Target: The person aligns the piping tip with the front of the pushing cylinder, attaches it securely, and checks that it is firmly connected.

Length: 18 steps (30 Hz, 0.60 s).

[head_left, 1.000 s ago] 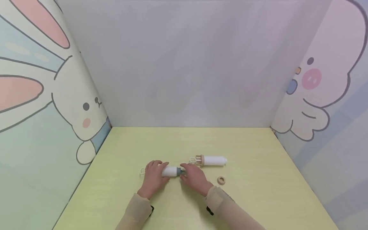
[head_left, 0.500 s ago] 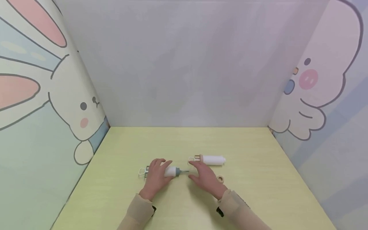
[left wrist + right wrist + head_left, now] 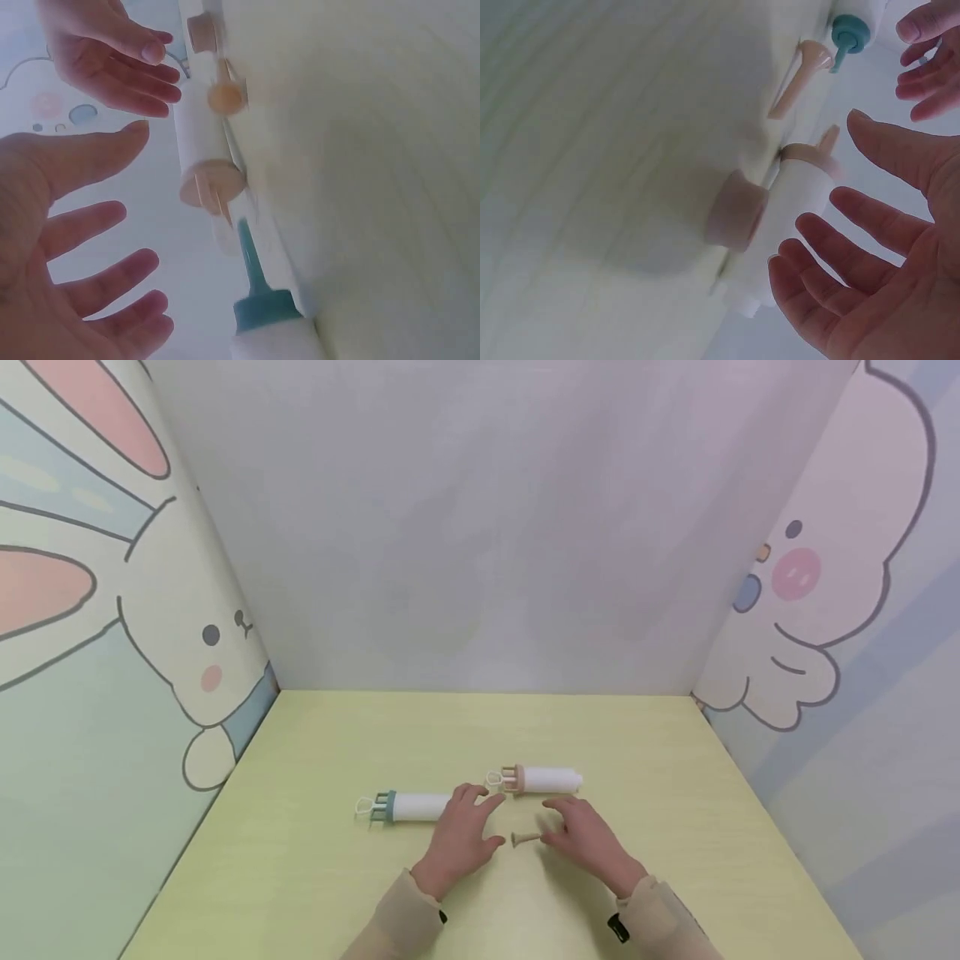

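Note:
A white decorating syringe with teal fittings [image 3: 422,807] lies on the table at the left, its teal nozzle [image 3: 255,262] fitted, as the left wrist view shows. My left hand [image 3: 461,839] hovers over its nozzle end, fingers loose and apart, holding nothing. Farther back lies a second white syringe with beige fittings [image 3: 551,779], with no nozzle on its plain end. Between my hands is a loose beige cone-shaped nozzle [image 3: 525,838]. My right hand [image 3: 592,843] hovers just right of it, fingers spread and empty. A beige ring [image 3: 737,212] is below that hand, hidden in the head view.
The pale yellow table [image 3: 315,743] meets a grey back wall [image 3: 480,527]. Side walls with cartoon animals [image 3: 187,652] stand left and right. The second syringe lies close behind both hands.
My left hand has let go of the teal syringe and moved right. My right hand has left the teal nozzle and moved right, uncovering the beige nozzle.

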Each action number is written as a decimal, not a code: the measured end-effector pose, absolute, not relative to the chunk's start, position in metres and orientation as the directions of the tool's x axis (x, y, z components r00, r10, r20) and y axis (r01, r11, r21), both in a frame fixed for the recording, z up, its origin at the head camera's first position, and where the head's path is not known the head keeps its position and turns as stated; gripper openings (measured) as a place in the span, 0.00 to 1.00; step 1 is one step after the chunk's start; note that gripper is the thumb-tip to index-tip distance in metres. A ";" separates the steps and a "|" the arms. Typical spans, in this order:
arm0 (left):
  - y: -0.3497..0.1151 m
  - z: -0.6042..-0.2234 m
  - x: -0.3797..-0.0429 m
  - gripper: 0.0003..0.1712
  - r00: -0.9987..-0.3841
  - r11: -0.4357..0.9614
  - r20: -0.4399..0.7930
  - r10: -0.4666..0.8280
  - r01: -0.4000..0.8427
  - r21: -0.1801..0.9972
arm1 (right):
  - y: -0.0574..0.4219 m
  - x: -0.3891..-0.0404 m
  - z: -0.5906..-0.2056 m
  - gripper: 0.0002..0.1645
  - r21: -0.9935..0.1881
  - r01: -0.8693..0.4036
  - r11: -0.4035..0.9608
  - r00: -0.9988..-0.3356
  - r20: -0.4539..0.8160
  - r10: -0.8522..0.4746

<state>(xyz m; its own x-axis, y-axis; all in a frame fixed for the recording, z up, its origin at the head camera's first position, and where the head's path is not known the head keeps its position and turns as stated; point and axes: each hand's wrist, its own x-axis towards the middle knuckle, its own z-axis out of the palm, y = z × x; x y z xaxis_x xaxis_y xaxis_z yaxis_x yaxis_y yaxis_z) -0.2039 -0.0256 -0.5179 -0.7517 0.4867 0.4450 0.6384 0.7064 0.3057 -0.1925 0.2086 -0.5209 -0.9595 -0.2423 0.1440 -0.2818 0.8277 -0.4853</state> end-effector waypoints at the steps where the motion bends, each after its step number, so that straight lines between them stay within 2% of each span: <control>1: -0.022 -0.520 -0.204 0.34 -0.749 0.705 0.441 0.494 0.642 0.302 | 0.211 -0.192 -0.523 0.28 -0.488 -0.274 0.828 -0.962 0.132 -0.240; 13: 0.003 -0.546 -0.203 0.31 -0.745 0.707 0.390 0.541 0.654 0.269 | 0.224 -0.184 -0.537 0.27 -0.476 -0.274 0.836 -0.961 0.156 -0.227; 18: 0.008 -0.546 -0.205 0.28 -0.767 0.724 0.301 0.567 0.638 0.261 | 0.228 -0.185 -0.541 0.27 -0.483 -0.280 0.829 -0.960 0.148 -0.238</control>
<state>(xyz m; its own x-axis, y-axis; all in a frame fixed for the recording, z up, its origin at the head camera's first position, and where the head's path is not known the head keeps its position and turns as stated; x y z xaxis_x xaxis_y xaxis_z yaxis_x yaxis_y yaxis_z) -0.2053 0.0082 -0.5458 -0.7666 0.5671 0.3012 0.6382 0.7242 0.2611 -0.1849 0.2278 -0.5409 -0.9599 -0.2379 0.1484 -0.2802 0.8295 -0.4831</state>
